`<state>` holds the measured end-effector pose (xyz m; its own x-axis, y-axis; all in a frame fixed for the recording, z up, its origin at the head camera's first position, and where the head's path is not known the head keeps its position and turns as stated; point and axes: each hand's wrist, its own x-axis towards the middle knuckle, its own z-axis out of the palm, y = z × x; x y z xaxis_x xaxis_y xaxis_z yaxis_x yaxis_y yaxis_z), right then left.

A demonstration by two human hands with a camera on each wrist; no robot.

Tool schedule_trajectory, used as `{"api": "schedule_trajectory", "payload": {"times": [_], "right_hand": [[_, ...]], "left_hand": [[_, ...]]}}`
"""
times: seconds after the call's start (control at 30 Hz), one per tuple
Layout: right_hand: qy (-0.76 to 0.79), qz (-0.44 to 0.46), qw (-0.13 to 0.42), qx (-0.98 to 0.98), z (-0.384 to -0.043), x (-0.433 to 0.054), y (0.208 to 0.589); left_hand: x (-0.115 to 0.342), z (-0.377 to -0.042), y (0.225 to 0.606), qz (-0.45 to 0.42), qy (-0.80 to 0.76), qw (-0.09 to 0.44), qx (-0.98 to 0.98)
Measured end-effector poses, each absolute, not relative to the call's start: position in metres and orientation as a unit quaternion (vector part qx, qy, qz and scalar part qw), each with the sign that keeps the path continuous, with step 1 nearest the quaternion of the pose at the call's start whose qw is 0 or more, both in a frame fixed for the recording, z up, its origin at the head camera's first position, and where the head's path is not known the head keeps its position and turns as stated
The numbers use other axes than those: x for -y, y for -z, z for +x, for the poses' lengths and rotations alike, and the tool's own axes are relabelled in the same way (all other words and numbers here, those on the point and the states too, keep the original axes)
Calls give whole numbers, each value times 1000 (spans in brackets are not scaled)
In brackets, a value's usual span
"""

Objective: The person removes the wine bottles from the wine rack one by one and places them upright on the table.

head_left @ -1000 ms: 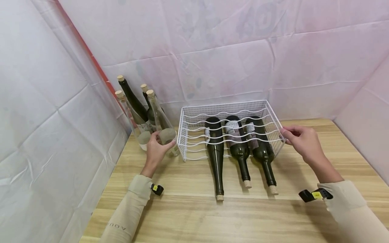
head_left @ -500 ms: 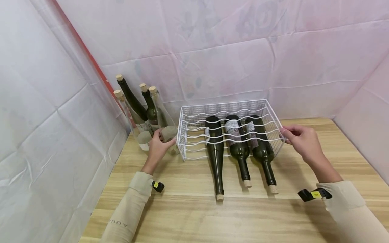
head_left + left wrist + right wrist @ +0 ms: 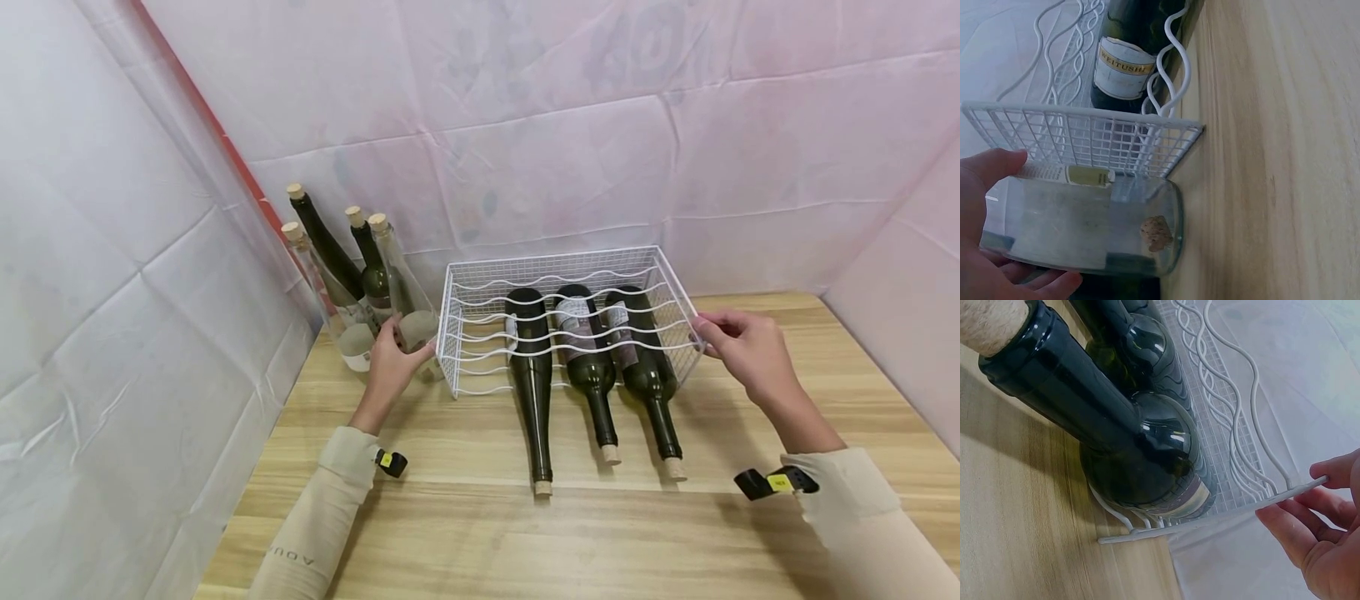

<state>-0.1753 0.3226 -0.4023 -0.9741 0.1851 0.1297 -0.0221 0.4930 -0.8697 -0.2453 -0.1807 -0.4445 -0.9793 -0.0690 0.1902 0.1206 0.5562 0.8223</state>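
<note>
My left hand (image 3: 392, 360) grips a clear glass bottle (image 3: 1079, 215) with a pale label, thumb on one side and fingers on the other. This corked bottle stands beside the left end of a white wire wine rack (image 3: 480, 265). At the rack's right end, my right hand (image 3: 750, 350) pinches the frame between thumb and fingers. Three dark green wine bottles lie in the rack, necks towards me: a slim one (image 3: 534, 408) in the middle, a labelled one (image 3: 592, 375), and a third (image 3: 651, 382) at the right end. The rack's left part holds no bottle.
Behind my left hand stand another clear corked bottle (image 3: 327, 279) and two dark green bottles, a taller one (image 3: 330, 242) and a shorter one (image 3: 372, 279). White and pinkish sheeting (image 3: 540, 183) hangs around the wooden table (image 3: 480, 542).
The neck of the clear bottle in my left hand has shifted slightly right, away from the other standing bottles. My right hand and the rack stay in place.
</note>
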Motion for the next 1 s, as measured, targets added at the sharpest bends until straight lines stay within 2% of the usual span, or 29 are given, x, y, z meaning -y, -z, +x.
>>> {"api": "schedule_trajectory", "payload": {"times": [0.27, 0.47, 0.77, 1.0], "right_hand": [[-502, -45, 103, 857, -173, -322, 402], [-500, -44, 102, 859, -173, -322, 404], [-500, -47, 104, 859, -175, -324, 404], [-501, -52, 102, 858, -175, -324, 404]], "left_hand": [[176, -232, 430, -41, 498, 159, 851], [174, -222, 418, -74, 462, 255, 846], [164, -214, 404, -169, 364, 401, 824], [151, -203, 404, -254, 296, 450, 803]]}}
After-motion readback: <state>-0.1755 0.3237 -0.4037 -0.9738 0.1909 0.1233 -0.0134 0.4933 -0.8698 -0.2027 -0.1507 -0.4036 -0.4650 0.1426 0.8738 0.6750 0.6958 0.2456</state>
